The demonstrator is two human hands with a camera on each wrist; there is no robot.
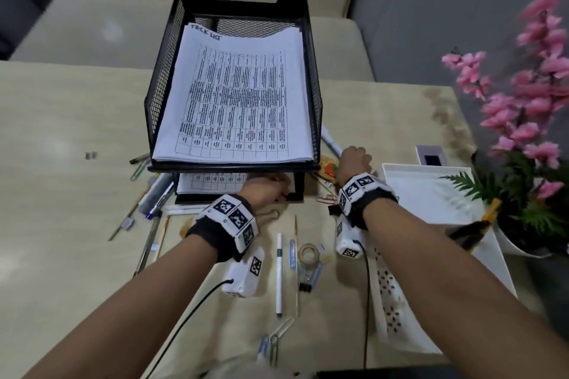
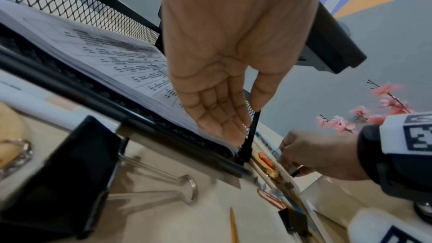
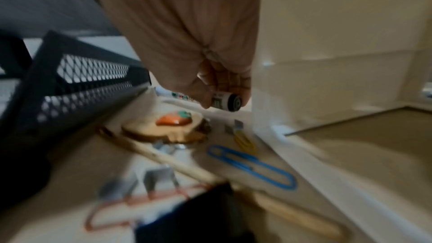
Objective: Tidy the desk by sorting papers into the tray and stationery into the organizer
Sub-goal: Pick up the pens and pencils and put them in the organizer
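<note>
A black mesh two-tier paper tray (image 1: pixel 160 95) stands mid-desk. Printed sheets (image 1: pixel 237 95) fill its top tier, and more papers (image 2: pixel 121 66) lie in the lower tier. My left hand (image 1: pixel 277 186) reaches into the lower tier's front; its straight fingers (image 2: pixel 217 117) rest on the stack's near corner and the thumb lies against the black corner post (image 2: pixel 250 136). My right hand (image 1: pixel 354 160) is just right of the tray, fingers curled round a white marker (image 3: pixel 224 101) with a black end cap, held low over the desk. The white organizer (image 1: pixel 431 194) sits directly to its right.
Pens and a marker (image 1: pixel 154 200) lie left of the tray. A white pen (image 1: pixel 279 271), tape roll (image 1: pixel 308 252), paper clips (image 3: pixel 252 167) and a large binder clip (image 2: pixel 58 173) are scattered in front. A wooden carrot piece (image 3: pixel 173 127) lies under my right hand. Pink flowers (image 1: pixel 523 120) stand far right.
</note>
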